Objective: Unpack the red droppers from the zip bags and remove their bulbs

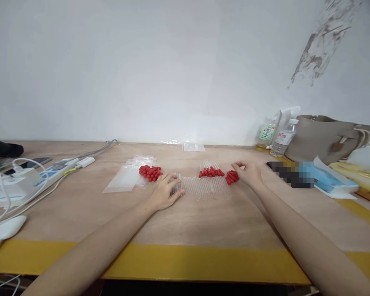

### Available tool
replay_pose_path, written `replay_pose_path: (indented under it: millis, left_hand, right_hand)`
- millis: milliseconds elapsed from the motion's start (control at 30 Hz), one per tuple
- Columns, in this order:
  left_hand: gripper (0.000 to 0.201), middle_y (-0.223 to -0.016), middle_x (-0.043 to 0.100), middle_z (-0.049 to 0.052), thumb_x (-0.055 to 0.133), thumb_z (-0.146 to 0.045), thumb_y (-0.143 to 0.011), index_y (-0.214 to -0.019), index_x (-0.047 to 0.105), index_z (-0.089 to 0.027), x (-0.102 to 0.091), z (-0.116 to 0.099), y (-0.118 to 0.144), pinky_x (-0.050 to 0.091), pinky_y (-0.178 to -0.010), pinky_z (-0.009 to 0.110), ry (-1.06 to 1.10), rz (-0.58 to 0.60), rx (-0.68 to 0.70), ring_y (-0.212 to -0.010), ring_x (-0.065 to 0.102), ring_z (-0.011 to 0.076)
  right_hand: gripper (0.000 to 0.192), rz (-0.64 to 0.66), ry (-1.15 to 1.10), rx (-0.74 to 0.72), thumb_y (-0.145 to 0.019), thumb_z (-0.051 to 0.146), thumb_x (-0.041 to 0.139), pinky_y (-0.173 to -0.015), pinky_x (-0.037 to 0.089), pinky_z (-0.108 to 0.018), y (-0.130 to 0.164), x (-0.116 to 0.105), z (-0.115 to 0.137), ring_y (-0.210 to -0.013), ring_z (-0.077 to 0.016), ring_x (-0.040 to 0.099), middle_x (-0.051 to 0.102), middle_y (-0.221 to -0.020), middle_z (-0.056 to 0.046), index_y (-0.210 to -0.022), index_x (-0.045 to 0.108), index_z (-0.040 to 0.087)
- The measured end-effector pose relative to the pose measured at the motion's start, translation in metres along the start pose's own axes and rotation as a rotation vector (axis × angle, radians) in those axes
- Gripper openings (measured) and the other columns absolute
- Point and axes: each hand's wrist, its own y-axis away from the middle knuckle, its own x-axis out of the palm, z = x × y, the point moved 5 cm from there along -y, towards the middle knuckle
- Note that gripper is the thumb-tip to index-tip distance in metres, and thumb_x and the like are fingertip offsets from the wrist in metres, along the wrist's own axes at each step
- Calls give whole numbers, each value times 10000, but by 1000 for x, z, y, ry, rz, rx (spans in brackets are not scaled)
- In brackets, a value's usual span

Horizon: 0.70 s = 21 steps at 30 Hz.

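Observation:
A row of thin clear tubes lies side by side on the table in front of me. My left hand rests over the left end of this row, thumb apart from the fingers, and hides some tubes. Behind the row's right part, several clear tubes carry red rubber bulbs. My right hand is just beside a small cluster of red bulbs, thumb and finger bent together; whatever is between them is too small to make out. A pile of red bulbs sits beyond my left hand.
Clear plastic bags lie under and beside the left pile. A power strip with cables is at the left. Two bottles, a grey bag and a blue packet stand or lie at the right. A wall closes off the back.

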Motion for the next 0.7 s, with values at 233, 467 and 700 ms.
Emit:
replay_pose_path:
  millis: [233,467,700]
  left_hand:
    - [330,-1081,522,84,472,-424,-812,-1038,573,-205,1,0,1,362,-861,406,6,11,4,-996,469,235]
    - [305,-1082,519,80,455,-405,-828,-1030,573,-210,2,2,1,348,-880,409,-4,14,12,-1018,457,231]
    - [309,-1077,523,90,471,-393,-821,-1049,564,-206,3,2,1,354,-875,423,10,-4,25,-1015,462,237]
  right_hand:
    - [361,234,351,-120,-772,480,418,-725,348,-339,4,33,57,-868,-236,561,672,-808,-63,-767,698,252]
    - [333,272,446,33,-744,393,463,-695,345,-381,-7,52,64,-800,-279,586,658,-771,-148,-711,691,153]
    - [289,223,417,10,-758,332,456,-689,325,-379,-6,51,71,-776,-262,580,651,-753,-154,-680,666,149]
